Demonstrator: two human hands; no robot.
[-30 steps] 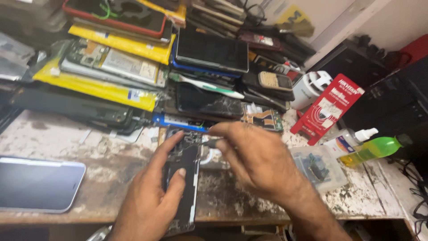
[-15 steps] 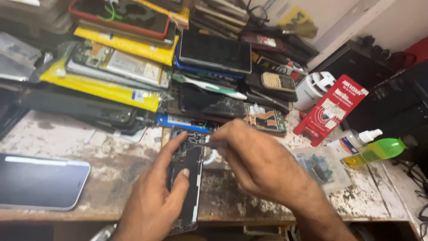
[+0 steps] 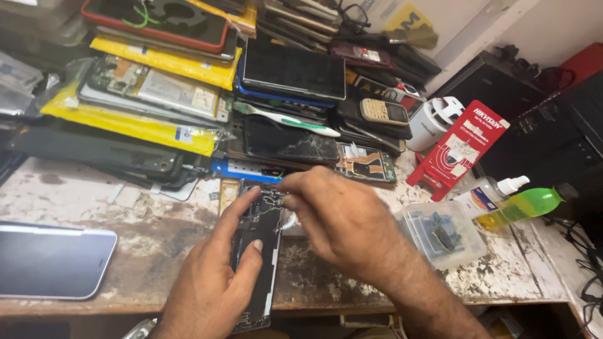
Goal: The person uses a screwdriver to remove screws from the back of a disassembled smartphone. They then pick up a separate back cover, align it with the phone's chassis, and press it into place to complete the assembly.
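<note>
right hand (image 3: 342, 220) shifted slightly over opened phone (image 3: 256, 251)

Warm, even indoor light w/ soft shadows (mild glare top right), edges slightly blurred.
</note>
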